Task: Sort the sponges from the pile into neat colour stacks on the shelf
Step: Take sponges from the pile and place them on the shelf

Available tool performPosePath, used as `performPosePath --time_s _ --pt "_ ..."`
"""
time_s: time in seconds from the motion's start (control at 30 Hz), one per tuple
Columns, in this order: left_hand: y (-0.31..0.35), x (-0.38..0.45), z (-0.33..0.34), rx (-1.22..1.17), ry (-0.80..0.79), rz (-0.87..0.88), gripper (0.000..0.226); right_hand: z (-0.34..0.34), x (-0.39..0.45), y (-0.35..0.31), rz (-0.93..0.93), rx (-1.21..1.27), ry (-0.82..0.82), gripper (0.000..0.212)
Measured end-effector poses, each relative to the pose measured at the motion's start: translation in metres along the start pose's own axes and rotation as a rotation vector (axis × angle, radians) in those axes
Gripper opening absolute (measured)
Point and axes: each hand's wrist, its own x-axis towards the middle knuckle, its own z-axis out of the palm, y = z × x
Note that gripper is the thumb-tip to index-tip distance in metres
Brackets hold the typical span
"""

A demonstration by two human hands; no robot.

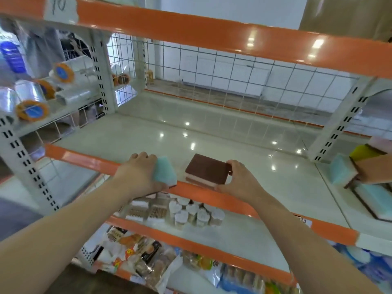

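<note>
The right hand pinches the brown stack at the shelf front, its long axis running 10 to 4 o'clock, while the left hand, at its 9 o'clock, grips a teal sponge in curled fingers.

Shelf, white board with orange front edge. Left hand grips a teal sponge at the front edge. Right hand pinches the near right corner of a brown-topped sponge stack, apparently two pieces. Sponge pile at far right, mixed colours, partly out of frame.
</note>
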Motion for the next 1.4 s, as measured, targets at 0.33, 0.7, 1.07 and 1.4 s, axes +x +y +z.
performPosePath --time_s 0.33,0.7,1.07,1.4 --pt "-0.058 0.041 -0.004 0.03 -0.006 -0.139 0.076 0.029 0.084 -0.035 -0.06 -0.053 -0.083 0.08" --pt "-0.113 0.092 -0.004 -0.027 -0.008 -0.252 0.078 0.058 0.183 -0.077 -0.197 -0.046 -0.138 0.071" --pt "-0.168 0.126 -0.003 -0.035 -0.048 -0.239 0.079 0.094 0.228 -0.107 -0.207 -0.043 -0.203 0.073" --pt "-0.229 0.165 -0.003 0.02 -0.091 -0.073 0.069 0.13 0.24 -0.143 -0.11 -0.023 -0.153 0.084"
